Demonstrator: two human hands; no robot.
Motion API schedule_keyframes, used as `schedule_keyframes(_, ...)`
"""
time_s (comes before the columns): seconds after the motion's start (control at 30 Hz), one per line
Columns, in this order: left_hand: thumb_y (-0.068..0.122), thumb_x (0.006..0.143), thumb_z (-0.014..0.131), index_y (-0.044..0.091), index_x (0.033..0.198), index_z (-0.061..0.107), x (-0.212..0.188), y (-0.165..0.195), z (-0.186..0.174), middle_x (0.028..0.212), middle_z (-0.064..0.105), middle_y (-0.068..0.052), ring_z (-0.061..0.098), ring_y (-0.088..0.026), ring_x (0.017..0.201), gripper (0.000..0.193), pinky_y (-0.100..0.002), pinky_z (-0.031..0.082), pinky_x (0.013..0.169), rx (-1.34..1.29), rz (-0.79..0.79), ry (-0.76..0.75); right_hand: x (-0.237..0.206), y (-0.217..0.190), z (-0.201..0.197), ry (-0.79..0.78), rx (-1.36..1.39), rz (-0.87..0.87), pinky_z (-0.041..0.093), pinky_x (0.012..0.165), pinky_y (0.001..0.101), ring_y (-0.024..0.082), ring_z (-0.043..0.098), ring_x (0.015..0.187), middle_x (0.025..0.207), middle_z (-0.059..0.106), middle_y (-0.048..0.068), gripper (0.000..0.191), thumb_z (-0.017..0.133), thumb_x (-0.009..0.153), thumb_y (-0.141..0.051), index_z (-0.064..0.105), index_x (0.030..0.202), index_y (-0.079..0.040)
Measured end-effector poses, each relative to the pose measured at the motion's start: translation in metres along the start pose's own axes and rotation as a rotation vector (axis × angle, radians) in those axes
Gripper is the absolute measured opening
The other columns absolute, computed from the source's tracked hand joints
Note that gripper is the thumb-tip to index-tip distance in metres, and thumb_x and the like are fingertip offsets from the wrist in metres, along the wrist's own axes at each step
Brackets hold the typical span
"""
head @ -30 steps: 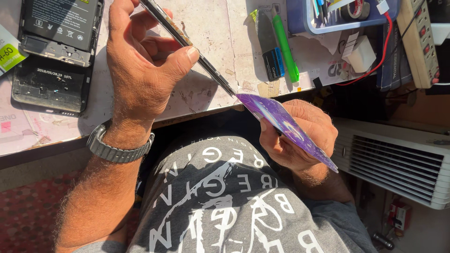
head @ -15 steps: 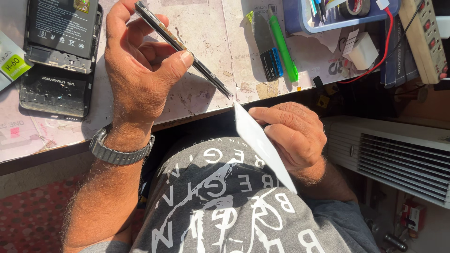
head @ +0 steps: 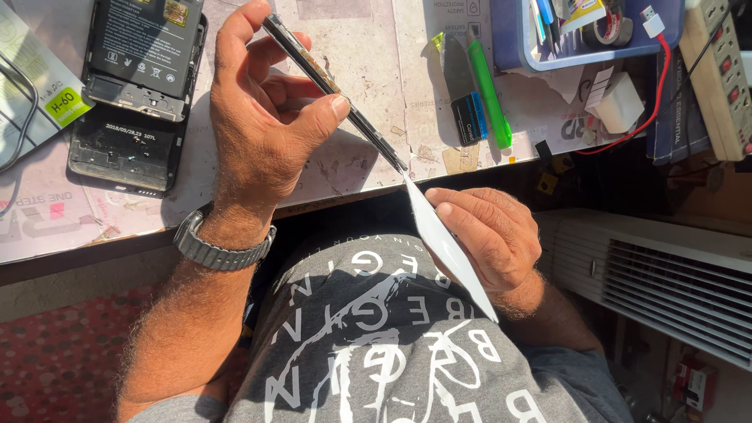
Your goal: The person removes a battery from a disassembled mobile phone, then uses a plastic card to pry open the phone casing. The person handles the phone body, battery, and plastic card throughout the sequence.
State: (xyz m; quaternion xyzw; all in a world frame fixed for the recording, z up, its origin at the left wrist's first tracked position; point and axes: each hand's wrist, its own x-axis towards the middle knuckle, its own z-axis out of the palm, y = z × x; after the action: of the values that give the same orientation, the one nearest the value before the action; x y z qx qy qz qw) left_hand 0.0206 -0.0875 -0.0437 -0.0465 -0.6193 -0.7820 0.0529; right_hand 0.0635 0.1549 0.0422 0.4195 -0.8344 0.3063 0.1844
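My left hand (head: 258, 133), with a metal watch on its wrist, holds a slim dark phone (head: 368, 133) edge-on above the desk, thumb pressed on its side. My right hand (head: 493, 235) grips a thin white plastic card (head: 442, 239) over my lap. The card's tip touches the phone's lower end at the desk's front edge.
An opened phone with its battery exposed (head: 133, 78) lies at the desk's back left. A green tool (head: 489, 86) and a dark blade lie in the middle, a blue tray (head: 595, 51), white charger (head: 619, 102) and power strip (head: 717, 70) to the right. A white grilled appliance (head: 666, 274) stands below.
The card in my right hand turned from showing its purple face to edge-on, and its tip rose to the phone's lower end. My left hand stayed almost still.
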Motion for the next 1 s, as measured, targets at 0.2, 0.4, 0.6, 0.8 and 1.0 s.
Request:
schedule_keyframes(0.2,0.007,0.096,0.083,0.011,0.155,0.028,-0.002,-0.004,-0.004,0.137,0.056,-0.016,0.076,-0.022,0.112,0.081,-0.030,0.072,0.093,0.033,0.036,0.010,0.011,-0.011,0.008,0.047,-0.038,0.099,0.063,0.069,0.0335,0.027,0.077,0.082,0.093,0.073,0.019,0.035,0.079,0.087,0.010,0.057,0.113,0.002)
schedule_keyframes(0.4,0.010,0.101,0.087,0.009,0.154,0.028,-0.003,-0.013,-0.008,0.135,0.058,-0.017,0.079,-0.021,0.112,0.079,-0.030,0.069,0.093,0.065,0.084,0.015,0.016,-0.013,0.016,0.106,-0.068,0.090,0.064,0.074,0.0333,0.028,0.078,0.087,0.098,0.074,0.018,0.037,0.083,0.087,0.009,0.058,0.114,0.002)
schedule_keyframes(0.6,0.014,0.099,0.088,0.007,0.154,0.028,-0.004,-0.016,-0.009,0.136,0.060,-0.018,0.078,-0.021,0.112,0.082,-0.030,0.068,0.091,0.073,0.107,0.027,0.016,-0.011,0.018,0.107,-0.168,0.070,0.063,0.073,0.0332,0.027,0.077,0.086,0.099,0.074,0.018,0.041,0.085,0.085,0.008,0.062,0.119,0.003)
schedule_keyframes(0.8,0.017,0.097,0.088,0.006,0.153,0.029,-0.003,-0.014,-0.009,0.135,0.059,-0.019,0.078,-0.021,0.110,0.083,-0.031,0.073,0.093,0.085,0.075,0.035,0.016,-0.012,0.020,0.114,-0.190,0.058,0.062,0.071,0.0317,0.026,0.078,0.087,0.101,0.074,0.015,0.046,0.086,0.088,0.008,0.060,0.125,0.000)
schedule_keyframes(1.0,0.018,0.096,0.087,0.006,0.157,0.030,-0.003,-0.011,-0.008,0.134,0.060,-0.019,0.079,-0.021,0.109,0.085,-0.031,0.072,0.091,0.075,0.070,0.042,0.015,-0.011,0.023,0.106,-0.232,0.059,0.062,0.073,0.0333,0.026,0.077,0.086,0.100,0.074,0.015,0.050,0.086,0.087,0.006,0.059,0.128,-0.004)
